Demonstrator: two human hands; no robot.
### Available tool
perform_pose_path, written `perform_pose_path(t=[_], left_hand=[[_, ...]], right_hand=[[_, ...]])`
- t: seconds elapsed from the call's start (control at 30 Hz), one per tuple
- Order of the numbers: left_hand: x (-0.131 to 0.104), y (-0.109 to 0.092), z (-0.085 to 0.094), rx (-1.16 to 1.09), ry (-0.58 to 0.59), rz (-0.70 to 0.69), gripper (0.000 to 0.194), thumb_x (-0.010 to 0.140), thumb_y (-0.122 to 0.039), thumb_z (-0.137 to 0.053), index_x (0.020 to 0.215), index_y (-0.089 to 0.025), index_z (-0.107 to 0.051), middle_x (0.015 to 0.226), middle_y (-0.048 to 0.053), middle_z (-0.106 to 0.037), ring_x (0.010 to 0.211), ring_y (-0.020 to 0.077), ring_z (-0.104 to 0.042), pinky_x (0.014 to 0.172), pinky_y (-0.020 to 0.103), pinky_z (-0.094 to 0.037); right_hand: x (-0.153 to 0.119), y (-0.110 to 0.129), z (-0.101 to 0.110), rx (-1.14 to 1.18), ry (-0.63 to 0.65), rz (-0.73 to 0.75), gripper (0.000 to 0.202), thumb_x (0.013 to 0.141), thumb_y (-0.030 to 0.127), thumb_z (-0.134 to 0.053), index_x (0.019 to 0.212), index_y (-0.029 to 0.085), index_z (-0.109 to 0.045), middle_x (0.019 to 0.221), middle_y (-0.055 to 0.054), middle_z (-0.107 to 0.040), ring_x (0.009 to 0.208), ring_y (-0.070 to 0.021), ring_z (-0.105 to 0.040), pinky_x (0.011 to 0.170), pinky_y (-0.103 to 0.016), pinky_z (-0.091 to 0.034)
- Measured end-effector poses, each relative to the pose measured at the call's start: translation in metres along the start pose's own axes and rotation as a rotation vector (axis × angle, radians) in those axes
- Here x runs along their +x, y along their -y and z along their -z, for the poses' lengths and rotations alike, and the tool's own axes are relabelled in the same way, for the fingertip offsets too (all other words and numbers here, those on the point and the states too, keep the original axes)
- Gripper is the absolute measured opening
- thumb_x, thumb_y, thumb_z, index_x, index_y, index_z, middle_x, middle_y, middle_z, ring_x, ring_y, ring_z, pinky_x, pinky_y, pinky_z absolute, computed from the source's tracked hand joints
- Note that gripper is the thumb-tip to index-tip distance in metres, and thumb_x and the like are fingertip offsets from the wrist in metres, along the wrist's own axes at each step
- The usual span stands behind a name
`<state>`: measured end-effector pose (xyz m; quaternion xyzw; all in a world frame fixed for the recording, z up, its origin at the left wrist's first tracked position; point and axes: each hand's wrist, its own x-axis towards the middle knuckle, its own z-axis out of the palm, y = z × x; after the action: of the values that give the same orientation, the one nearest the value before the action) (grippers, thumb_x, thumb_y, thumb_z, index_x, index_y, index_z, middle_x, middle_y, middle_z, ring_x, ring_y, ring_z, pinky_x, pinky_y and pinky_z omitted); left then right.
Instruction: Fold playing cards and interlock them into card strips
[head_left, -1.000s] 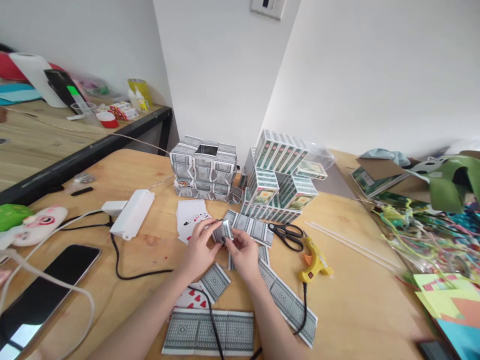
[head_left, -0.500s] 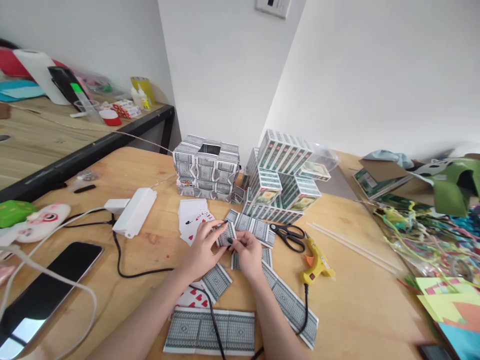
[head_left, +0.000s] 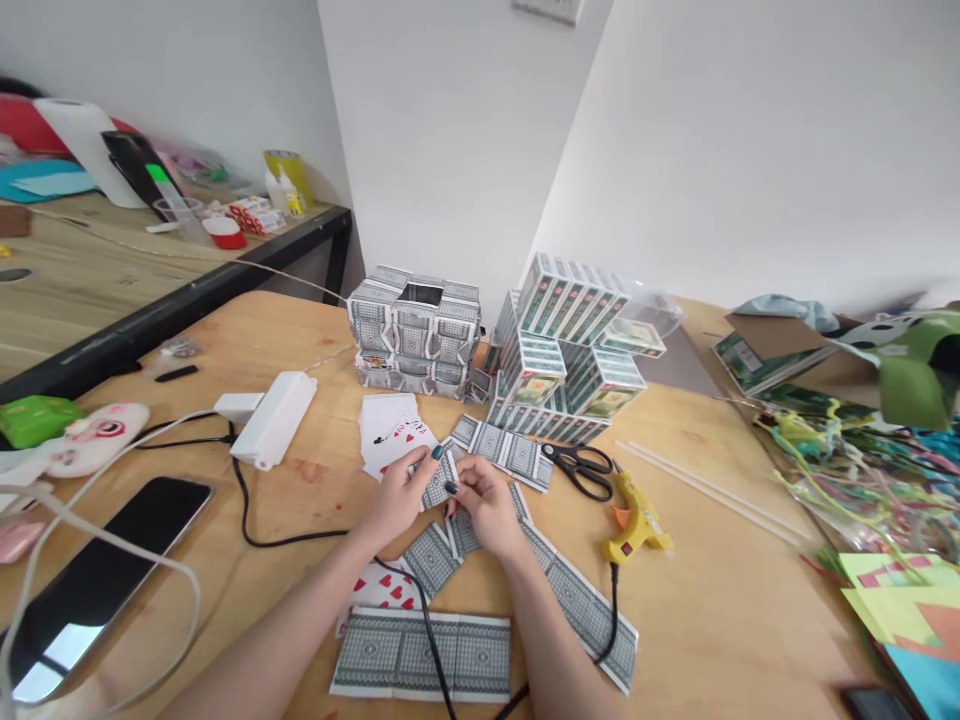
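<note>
Between my hands is a grey-backed playing card (head_left: 438, 487), patterned side up. My left hand (head_left: 399, 497) pinches it with the thumb on top. My right hand (head_left: 487, 503) has its fingertips closed at the card's right edge. Below them lie a loose grey-backed card (head_left: 430, 560) and a heart card (head_left: 384, 588). A joined strip of cards (head_left: 420, 655) lies nearest me, and another strip (head_left: 581, 590) slants off to the right. Face-up cards (head_left: 390, 425) are spread beyond my left hand. Behind my right hand sits a further card strip (head_left: 506, 452).
Black scissors (head_left: 581, 468) and a yellow glue gun (head_left: 634, 525) lie right, its cord crossing the front strip. At the back stand a card-covered box (head_left: 416, 335) and stacked card packs (head_left: 570, 350). A white power adapter (head_left: 276, 420) and a phone (head_left: 109, 580) are left.
My hands have shifted slightly left and turned the card, so its patterned back shows more fully. My left thumb has come on top of it. The view has moved slightly.
</note>
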<state>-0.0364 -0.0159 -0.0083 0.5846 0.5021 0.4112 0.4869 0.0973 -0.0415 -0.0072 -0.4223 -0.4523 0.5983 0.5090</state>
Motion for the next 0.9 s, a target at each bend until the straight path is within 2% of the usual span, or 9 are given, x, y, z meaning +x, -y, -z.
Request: perform_pose_path(t=[0.17, 0.3, 0.47, 0.67, 0.77, 0.9], left_hand=[[0.0022, -0.0025, 0.0005, -0.225, 0.027, 0.078, 0.028, 0.075, -0.04, -0.051, 0.061, -0.017, -0.042, 0.058, -0.004, -0.045, 0.057, 0.0109, -0.044, 0.055, 0.022, -0.038], [0.0024, -0.0051, 0.0014, -0.102, 0.018, 0.02, 0.027, 0.074, -0.035, -0.052, 0.057, -0.016, -0.044, 0.056, -0.005, -0.042, 0.056, 0.0093, -0.041, 0.053, 0.02, -0.035], [-0.0008, -0.0055, -0.0023, -0.076, 0.074, 0.035, 0.027, 0.077, -0.037, -0.05, 0.061, -0.017, -0.044, 0.052, -0.006, -0.041, 0.049, 0.0085, -0.039, 0.046, 0.019, -0.032], [-0.002, -0.0053, -0.0079, -0.256, 0.039, 0.034, 0.026, 0.08, -0.038, -0.045, 0.064, -0.017, -0.046, 0.053, -0.005, -0.048, 0.048, 0.0094, -0.045, 0.047, 0.02, -0.037], [-0.0018, -0.0081, -0.0081, -0.351, 0.034, 0.092, 0.026, 0.079, -0.038, -0.047, 0.063, -0.017, -0.046, 0.049, -0.006, -0.048, 0.043, 0.009, -0.046, 0.044, 0.02, -0.037], [-0.0019, -0.009, -0.0062, -0.489, 0.101, 0.172, 0.027, 0.077, -0.04, -0.05, 0.064, -0.017, -0.044, 0.045, -0.007, -0.047, 0.035, 0.0094, -0.045, 0.038, 0.021, -0.036]], right_hand=[[-0.0006, 0.001, -0.0023, 0.064, 0.035, 0.008, 0.026, 0.069, 0.04, -0.063, 0.073, 0.02, -0.047, 0.055, 0.005, -0.052, 0.043, -0.0094, -0.051, 0.042, -0.021, -0.043], [-0.0042, 0.0001, -0.0053, 0.038, 0.04, -0.025, 0.028, 0.072, 0.043, -0.06, 0.076, 0.022, -0.042, 0.053, 0.006, -0.055, 0.037, -0.0086, -0.049, 0.037, -0.019, -0.041], [-0.0051, -0.0018, -0.0064, -0.013, 0.024, -0.074, 0.03, 0.075, 0.045, -0.056, 0.083, 0.023, -0.036, 0.043, 0.01, -0.051, 0.027, -0.0061, -0.038, 0.029, -0.014, -0.028], [-0.0027, 0.0021, -0.0052, 0.022, -0.002, -0.057, 0.028, 0.077, 0.044, -0.053, 0.082, 0.023, -0.036, 0.047, 0.009, -0.054, 0.03, -0.0056, -0.04, 0.032, -0.014, -0.03], [-0.0029, 0.0027, -0.0064, 0.027, 0.015, -0.067, 0.028, 0.077, 0.044, -0.054, 0.082, 0.024, -0.035, 0.047, 0.01, -0.052, 0.031, -0.0057, -0.041, 0.032, -0.014, -0.03], [-0.004, 0.0008, -0.0098, 0.055, 0.045, -0.057, 0.03, 0.077, 0.046, -0.054, 0.08, 0.023, -0.035, 0.048, 0.009, -0.052, 0.032, -0.006, -0.043, 0.032, -0.014, -0.031]])
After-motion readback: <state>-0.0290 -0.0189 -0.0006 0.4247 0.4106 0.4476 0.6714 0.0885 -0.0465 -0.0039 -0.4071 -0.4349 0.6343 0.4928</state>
